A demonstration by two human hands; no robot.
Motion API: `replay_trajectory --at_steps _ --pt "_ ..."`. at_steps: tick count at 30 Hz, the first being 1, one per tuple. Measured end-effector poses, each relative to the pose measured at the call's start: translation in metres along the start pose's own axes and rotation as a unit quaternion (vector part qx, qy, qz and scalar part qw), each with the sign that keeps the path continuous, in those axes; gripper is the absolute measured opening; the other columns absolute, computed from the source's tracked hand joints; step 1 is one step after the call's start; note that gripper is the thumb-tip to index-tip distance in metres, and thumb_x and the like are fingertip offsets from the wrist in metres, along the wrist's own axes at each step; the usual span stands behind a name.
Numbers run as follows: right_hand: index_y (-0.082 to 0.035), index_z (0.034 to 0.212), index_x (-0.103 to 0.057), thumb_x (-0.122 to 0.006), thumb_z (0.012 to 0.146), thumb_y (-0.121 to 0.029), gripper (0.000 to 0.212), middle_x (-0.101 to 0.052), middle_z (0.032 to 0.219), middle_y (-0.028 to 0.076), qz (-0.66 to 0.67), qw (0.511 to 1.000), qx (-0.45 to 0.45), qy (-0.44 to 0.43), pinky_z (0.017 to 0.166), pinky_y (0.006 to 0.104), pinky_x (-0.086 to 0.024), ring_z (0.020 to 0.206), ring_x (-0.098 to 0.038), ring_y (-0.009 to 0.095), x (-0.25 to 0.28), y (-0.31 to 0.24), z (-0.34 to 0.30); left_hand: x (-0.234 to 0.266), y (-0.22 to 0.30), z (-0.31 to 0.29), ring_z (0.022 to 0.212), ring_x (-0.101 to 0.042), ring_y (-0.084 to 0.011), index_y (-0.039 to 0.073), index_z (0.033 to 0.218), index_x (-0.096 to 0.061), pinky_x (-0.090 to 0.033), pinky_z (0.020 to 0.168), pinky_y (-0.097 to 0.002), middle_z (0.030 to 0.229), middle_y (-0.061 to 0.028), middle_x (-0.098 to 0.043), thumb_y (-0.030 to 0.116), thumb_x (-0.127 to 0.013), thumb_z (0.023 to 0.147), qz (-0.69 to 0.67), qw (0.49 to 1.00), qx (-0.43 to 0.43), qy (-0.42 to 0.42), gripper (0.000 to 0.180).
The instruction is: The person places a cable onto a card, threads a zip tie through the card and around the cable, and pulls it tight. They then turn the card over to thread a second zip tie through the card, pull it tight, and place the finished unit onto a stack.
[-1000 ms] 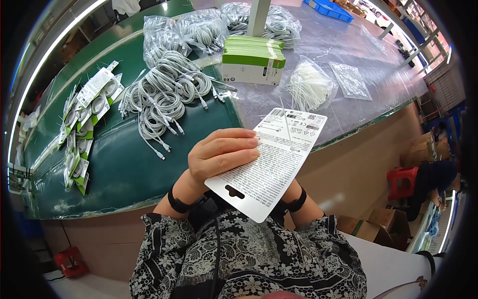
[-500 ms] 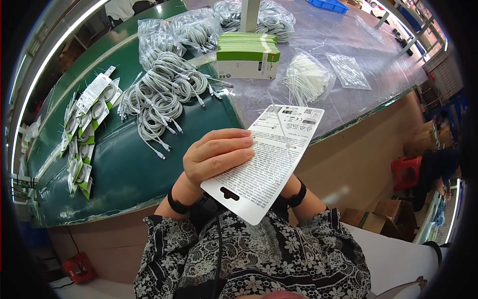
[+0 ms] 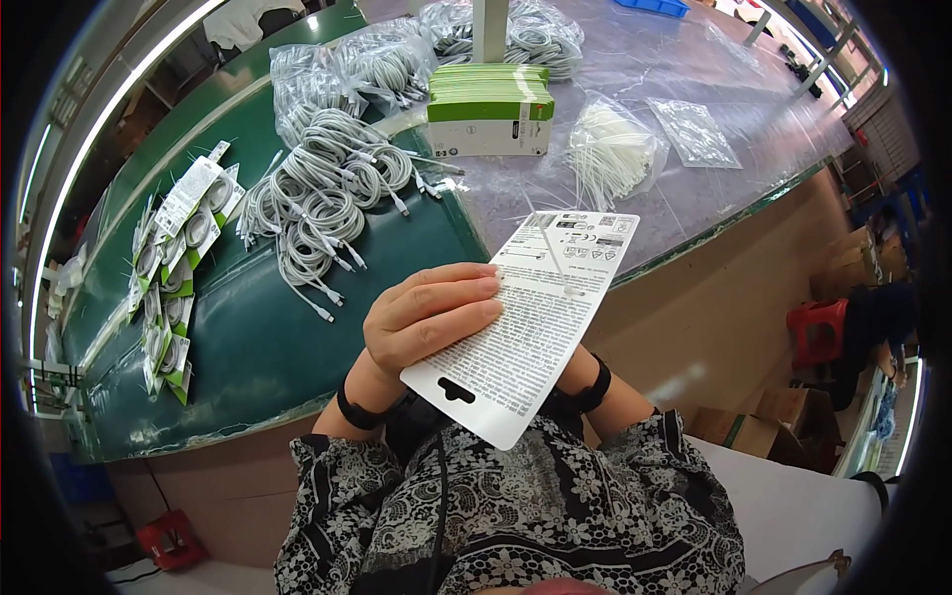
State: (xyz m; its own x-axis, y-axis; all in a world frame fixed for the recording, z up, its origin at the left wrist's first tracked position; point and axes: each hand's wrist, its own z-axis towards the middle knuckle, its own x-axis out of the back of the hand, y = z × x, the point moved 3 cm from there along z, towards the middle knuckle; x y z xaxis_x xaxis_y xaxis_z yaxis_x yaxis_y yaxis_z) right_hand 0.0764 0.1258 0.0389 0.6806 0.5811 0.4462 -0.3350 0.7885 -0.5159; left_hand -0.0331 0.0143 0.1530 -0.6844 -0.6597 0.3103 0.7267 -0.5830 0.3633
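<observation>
My left hand is closed on the left edge of a white printed packaging card, its fingers lying across the printed back. The card is tilted in front of my chest, with its hanging slot at the lower end. A thin white cable tie stands out from the card's upper half, near a small pale piece at a hole. Behind the card is my right hand; only its wrist side shows and its fingers are hidden. Whether a cable sits on the card's far side cannot be seen.
Coiled grey-white cables lie loose on the green mat, with bagged cables behind. A stack of green-white cards, a bag of cable ties and a clear bag lie beyond. Finished-looking carded cables overlap at left.
The head view has shifted slightly. The card and both hands stay nearly in place, with the card's upper end moved a little to the left.
</observation>
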Motion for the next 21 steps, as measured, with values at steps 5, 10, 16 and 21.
replay_trajectory --at_steps 5,10,16,21 --pt "-0.006 0.116 -0.064 -0.068 0.079 -0.016 0.038 -0.063 0.119 0.011 0.010 1.000 0.004 0.004 0.098 0.0450 -0.044 0.112 -0.059 0.030 -0.003 -0.004 0.001 -0.001 -0.004 -0.004 0.091 -0.068 -0.0312 -0.002 0.098 -0.067 -0.058 0.081 -0.0378 0.098 -0.0139 -0.068 0.009 -0.075 0.071 -0.010 1.000 -0.009 -0.004 0.029" --pt "-0.008 0.112 -0.065 -0.069 0.077 -0.016 0.035 -0.063 0.119 0.010 -0.072 0.996 0.048 0.013 0.097 0.0459 -0.041 0.110 -0.059 0.029 -0.006 -0.006 -0.012 -0.001 -0.004 -0.006 0.090 -0.069 -0.0313 -0.004 0.097 -0.067 -0.059 0.080 -0.0386 0.097 -0.0158 -0.068 0.010 -0.074 0.073 -0.011 1.000 -0.007 0.002 0.029" --pt "-0.007 0.097 -0.064 -0.070 0.075 -0.009 0.023 -0.065 0.111 0.008 0.032 0.997 -0.072 -0.025 0.091 0.0446 -0.042 0.100 -0.060 0.029 0.009 -0.017 -0.009 0.002 -0.002 -0.005 0.088 -0.069 -0.0300 -0.004 0.097 -0.066 -0.059 0.076 -0.0359 0.096 -0.0160 -0.068 0.007 -0.074 0.074 -0.011 1.000 0.010 0.011 0.027" --pt "-0.005 0.090 -0.061 -0.069 0.076 0.001 0.017 -0.066 0.101 0.009 0.069 0.997 -0.020 0.033 0.083 0.0379 -0.048 0.092 -0.062 0.026 0.036 -0.045 0.012 -0.006 -0.017 -0.028 0.085 -0.069 -0.0254 -0.004 0.097 -0.066 -0.057 0.074 -0.0317 0.096 -0.0131 -0.068 -0.001 -0.072 0.076 -0.003 0.994 0.096 0.043 0.022"
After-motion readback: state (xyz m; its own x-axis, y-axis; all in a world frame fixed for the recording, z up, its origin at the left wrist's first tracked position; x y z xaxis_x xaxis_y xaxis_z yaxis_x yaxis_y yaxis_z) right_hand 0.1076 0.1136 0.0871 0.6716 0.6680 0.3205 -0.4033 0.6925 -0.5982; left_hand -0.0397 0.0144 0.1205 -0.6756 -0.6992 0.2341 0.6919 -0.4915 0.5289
